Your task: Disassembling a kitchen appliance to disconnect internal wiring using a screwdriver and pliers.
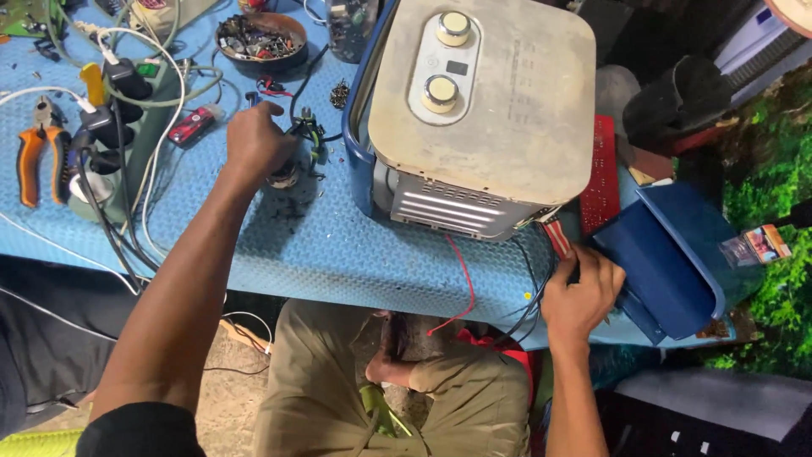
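Note:
A beige appliance unit with two round knobs lies on the blue textured bench, inside a blue casing. My right hand is at its lower right corner, fingers closed on the bundle of black wires by a small red part. My left hand reaches across the bench and closes on a small tool with green on it, over a dark round part. A loose red wire hangs off the bench edge.
A detached blue cover sits at the right edge beside a red circuit board. Orange-handled pliers, a power strip with plugs, tangled cables, a red lighter and a bowl of small parts crowd the left and back.

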